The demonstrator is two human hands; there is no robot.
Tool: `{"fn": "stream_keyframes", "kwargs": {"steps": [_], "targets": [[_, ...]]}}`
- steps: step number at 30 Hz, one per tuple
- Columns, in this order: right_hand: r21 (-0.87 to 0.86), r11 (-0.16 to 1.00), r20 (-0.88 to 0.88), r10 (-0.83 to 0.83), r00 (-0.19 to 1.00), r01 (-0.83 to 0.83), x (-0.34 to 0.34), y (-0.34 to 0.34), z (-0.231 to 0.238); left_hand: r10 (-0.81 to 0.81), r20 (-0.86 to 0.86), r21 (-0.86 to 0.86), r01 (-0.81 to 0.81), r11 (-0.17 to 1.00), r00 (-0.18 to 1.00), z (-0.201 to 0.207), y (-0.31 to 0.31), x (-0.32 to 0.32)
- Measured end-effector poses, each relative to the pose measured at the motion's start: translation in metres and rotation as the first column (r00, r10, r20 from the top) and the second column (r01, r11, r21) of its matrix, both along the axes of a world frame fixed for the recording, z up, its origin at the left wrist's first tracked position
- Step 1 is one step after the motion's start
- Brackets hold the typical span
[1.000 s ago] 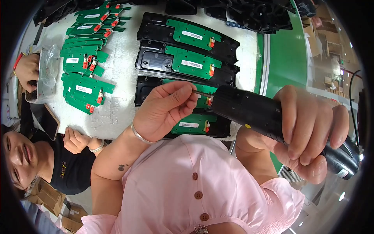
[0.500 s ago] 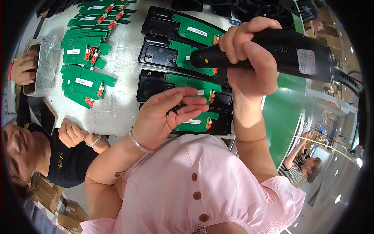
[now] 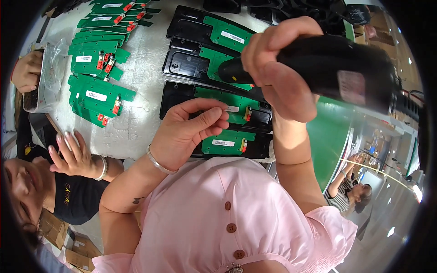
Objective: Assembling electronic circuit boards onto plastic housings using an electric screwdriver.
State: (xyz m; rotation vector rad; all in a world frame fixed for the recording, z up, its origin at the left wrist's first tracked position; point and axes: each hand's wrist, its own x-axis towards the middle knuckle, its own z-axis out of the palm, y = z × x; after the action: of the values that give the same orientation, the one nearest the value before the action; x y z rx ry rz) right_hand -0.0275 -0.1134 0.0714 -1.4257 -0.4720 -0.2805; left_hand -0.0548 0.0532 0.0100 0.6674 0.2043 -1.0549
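Head view: my right hand (image 3: 266,61) clamped around a black electric screwdriver (image 3: 339,61)

The screwdriver's nose is over the green circuit board (image 3: 213,59) in the second-farthest black plastic housing (image 3: 185,63); I cannot see whether its bit touches. My left hand (image 3: 189,125) hovers by the third housing (image 3: 174,93), thumb and fingertips together; I cannot tell whether anything is pinched there. Loose circuit boards (image 3: 82,98) lie overlapping to my left.

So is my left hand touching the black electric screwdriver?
Apart: in the head view, a green board and black casing show between the left hand and the electric screwdriver.
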Motion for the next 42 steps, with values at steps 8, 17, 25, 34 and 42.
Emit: {"fn": "stream_keyframes", "kwargs": {"steps": [8,17,25,34,42], "targets": [[0.037,0.999,-0.05,-0.014,0.999,0.016,0.005,0.003,-0.004,0.038,-0.072,-0.111,-0.046,0.993,0.997,-0.003,0.004,0.005],[0.062,0.995,0.008,-0.078,0.997,0.078,-0.01,0.0,0.011,0.07,-0.112,-0.047,-0.076,0.996,0.991,0.004,0.001,-0.007],[0.39,0.891,0.318,0.106,0.942,-0.232,-0.075,-0.035,0.058,-0.011,-0.175,-0.186,-0.022,0.982,0.985,0.007,-0.018,-0.005],[0.433,0.9,0.276,-0.177,0.945,0.042,-0.112,-0.009,0.065,0.021,-0.147,-0.143,-0.043,0.989,0.989,0.023,-0.027,-0.041],[0.35,0.909,0.264,0.135,0.955,-0.225,-0.12,0.013,0.076,0.207,-0.099,-0.234,-0.225,0.946,0.973,0.021,-0.001,-0.074]]}}
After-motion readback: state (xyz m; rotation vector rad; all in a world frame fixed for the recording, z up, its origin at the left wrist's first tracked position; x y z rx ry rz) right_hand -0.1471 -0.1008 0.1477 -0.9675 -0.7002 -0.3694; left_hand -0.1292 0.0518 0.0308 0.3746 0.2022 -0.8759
